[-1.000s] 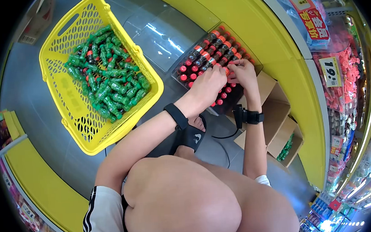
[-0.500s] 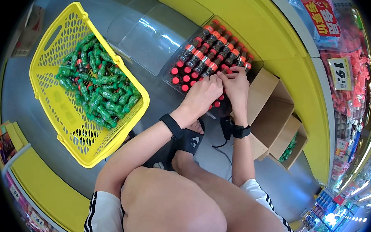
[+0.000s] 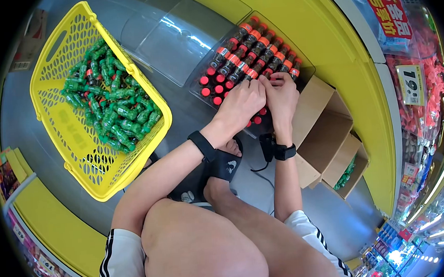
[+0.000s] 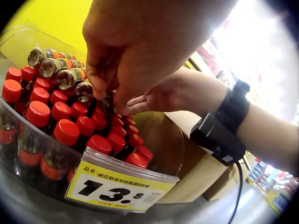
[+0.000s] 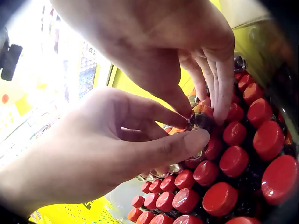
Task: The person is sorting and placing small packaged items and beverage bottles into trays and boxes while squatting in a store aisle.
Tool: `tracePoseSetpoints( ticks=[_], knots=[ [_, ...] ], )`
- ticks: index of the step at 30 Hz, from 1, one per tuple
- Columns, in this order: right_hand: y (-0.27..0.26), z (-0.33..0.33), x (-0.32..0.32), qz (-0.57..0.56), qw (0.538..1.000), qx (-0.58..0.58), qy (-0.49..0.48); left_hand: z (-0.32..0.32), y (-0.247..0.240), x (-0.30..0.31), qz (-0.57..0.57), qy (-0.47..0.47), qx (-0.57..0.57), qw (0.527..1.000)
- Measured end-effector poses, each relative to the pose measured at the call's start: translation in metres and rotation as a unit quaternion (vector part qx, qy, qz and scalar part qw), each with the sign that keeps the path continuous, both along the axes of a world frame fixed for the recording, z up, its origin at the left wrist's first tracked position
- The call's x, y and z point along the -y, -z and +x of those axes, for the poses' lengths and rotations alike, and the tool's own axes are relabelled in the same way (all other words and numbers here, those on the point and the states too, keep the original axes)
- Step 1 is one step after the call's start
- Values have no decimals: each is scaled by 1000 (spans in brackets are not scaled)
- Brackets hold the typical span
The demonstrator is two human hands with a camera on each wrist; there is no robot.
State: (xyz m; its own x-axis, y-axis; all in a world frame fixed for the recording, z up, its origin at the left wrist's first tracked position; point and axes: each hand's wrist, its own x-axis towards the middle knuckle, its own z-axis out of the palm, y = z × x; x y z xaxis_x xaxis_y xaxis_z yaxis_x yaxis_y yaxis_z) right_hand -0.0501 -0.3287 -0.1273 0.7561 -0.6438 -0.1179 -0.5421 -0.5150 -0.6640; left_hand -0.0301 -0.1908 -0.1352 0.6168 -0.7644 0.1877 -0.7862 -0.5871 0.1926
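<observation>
Small dark bottles with red caps (image 4: 38,113) stand packed upright in a clear plastic bin (image 3: 310,57). More of them lie on their sides in rows (image 3: 249,50) on top. Over the near part of these rows my two hands meet. My left hand (image 3: 242,102) pinches a small bottle (image 5: 202,120) between thumb and fingers, the thumb near its base in the right wrist view. My right hand (image 3: 282,100) has its thumb and fingertips on the other end of this same bottle. Much of the bottle is hidden by fingers.
A yellow basket (image 3: 90,179) holding many green bottles (image 3: 113,99) stands left. A clear lid (image 3: 158,51) lies behind the bin. Open cardboard boxes (image 3: 328,132) sit at the right, one with green bottles inside. A price tag (image 4: 119,184) fronts the bin.
The head view has shifted, so the basket appears farther left. My right hand's fingers, more spread earlier, have come in against the left hand at the bottle. Both hands stay over the bin.
</observation>
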Motion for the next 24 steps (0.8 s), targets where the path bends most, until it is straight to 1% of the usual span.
tracePoseSetpoints(
  ticks=[5, 15, 18, 21, 24],
  knots=[
    [-2, 3, -4, 5, 1000, 14, 5, 0, 0, -1, -17, -14, -6, 1000],
    [0, -4, -7, 4, 1000, 23, 13, 0, -4, -5, 1, -7, -12, 1000],
    [2, -5, -6, 10, 1000, 24, 9, 0, -8, -6, 14, -8, -7, 1000],
    [1, -5, -7, 14, 1000, 27, 7, 0, -8, -8, -3, -23, -5, 1000],
    [-1, -4, -8, 15, 999, 31, 7, 0, -5, -9, 2, -26, 22, 999]
  ],
)
